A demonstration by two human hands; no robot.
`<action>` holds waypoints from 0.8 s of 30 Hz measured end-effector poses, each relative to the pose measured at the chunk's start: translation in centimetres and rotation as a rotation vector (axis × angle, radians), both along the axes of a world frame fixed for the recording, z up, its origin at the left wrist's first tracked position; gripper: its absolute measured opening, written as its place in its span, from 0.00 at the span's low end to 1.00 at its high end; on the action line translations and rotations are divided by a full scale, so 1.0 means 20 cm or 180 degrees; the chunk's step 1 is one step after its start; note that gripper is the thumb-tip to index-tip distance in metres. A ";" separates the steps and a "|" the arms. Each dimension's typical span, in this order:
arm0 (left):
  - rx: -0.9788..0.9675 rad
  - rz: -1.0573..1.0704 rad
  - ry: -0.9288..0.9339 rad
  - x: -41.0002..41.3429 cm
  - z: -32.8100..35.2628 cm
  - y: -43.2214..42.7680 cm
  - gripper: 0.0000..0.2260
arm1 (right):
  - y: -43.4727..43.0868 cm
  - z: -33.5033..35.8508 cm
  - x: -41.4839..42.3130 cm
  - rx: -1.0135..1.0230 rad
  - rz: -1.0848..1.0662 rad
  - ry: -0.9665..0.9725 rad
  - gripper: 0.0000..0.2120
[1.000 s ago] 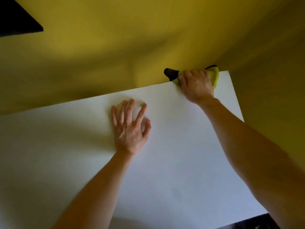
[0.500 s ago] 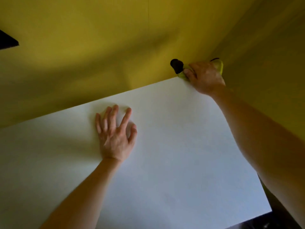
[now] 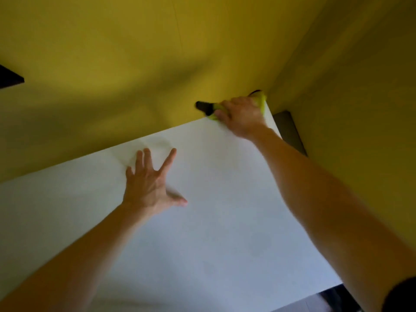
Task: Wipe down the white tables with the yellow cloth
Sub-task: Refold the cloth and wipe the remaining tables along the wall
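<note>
- Nearest the camera, two bare forearms reach out over the white table (image 3: 225,233), whose top fills the lower part of the view; its near part shows no objects.
- The left hand (image 3: 149,185) lies palm down on the tabletop about midway across, fingers spread wide and holding nothing. It looks like a brace for the reach.
- Just past its fingertips a faint ring-shaped mark (image 3: 153,147) shows on the surface, near the back edge; whether it is a damp trace or a stain cannot be told.
- Farther off, the right hand (image 3: 242,115) presses the yellow cloth (image 3: 261,100) onto the far right corner of the table, fingers curled down over it. The cloth is bunched under the palm, with a bit poking out on each side.
- A dark edge (image 3: 203,106) of the cloth sticks out to the left, against the yellow wall (image 3: 157,52) that meets the table's back edge.
- Judged from this, the step in hand is wiping the back corner. To do it well, keep the cloth flat under the palm, push it right into the wall join, then draw it along the back edge in overlapping strokes toward the ring mark.
- Keep weight on the braced hand, since the reach is long and the cloth could slip off the right edge.
</note>
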State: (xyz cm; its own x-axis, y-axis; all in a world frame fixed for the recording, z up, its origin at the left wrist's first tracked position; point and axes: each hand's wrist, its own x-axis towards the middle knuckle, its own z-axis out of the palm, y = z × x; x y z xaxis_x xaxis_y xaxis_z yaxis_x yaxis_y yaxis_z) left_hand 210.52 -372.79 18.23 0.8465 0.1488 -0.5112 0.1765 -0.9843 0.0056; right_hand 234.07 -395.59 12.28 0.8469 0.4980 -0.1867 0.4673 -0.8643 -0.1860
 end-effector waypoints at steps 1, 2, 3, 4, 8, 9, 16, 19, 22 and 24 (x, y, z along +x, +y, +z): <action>-0.0011 -0.0081 0.0184 0.03 0.01 -0.06 0.69 | -0.12 -0.01 0.04 0.0017 -0.0213 -0.0072 0.25; -0.0002 -0.0162 0.0308 0.05 0.02 -0.10 0.71 | -0.21 -0.02 0.06 0.0088 -0.0421 -0.0091 0.25; 0.0006 -0.0197 0.0386 0.06 0.02 -0.13 0.72 | -0.24 -0.03 0.05 0.0174 -0.0630 -0.0074 0.25; 0.0013 -0.0201 0.0443 0.07 0.01 -0.15 0.72 | -0.25 -0.04 0.02 0.0290 -0.0825 -0.0065 0.25; 0.0086 -0.0234 0.0520 0.08 0.03 -0.13 0.72 | -0.26 -0.06 -0.15 0.0889 -0.1708 0.0033 0.25; 0.0098 -0.0263 0.0518 0.08 0.03 -0.13 0.72 | -0.29 -0.05 -0.20 0.0973 -0.1906 0.0060 0.25; 0.0192 -0.0341 0.0492 0.07 0.00 -0.12 0.73 | -0.39 -0.07 -0.41 0.0825 -0.2170 0.0009 0.27; 0.0190 -0.0362 0.0477 0.07 -0.02 -0.12 0.73 | -0.23 -0.08 -0.13 0.0822 -0.1984 0.0109 0.26; 0.0174 -0.0369 0.0466 0.06 -0.02 -0.12 0.73 | -0.17 -0.08 -0.02 0.0835 -0.1882 0.0135 0.25; 0.0184 -0.0380 0.0442 0.06 -0.02 -0.12 0.73 | -0.25 -0.08 -0.10 0.0935 -0.1847 0.0014 0.25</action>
State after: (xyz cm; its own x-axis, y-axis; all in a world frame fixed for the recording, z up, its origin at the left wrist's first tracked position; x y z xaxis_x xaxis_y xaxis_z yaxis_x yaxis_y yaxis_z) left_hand 211.77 -375.27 17.80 0.7819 0.0842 -0.6177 0.0537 -0.9963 -0.0677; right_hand 232.06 -400.52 10.68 0.9931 -0.0094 -0.1165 -0.0617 -0.8889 -0.4540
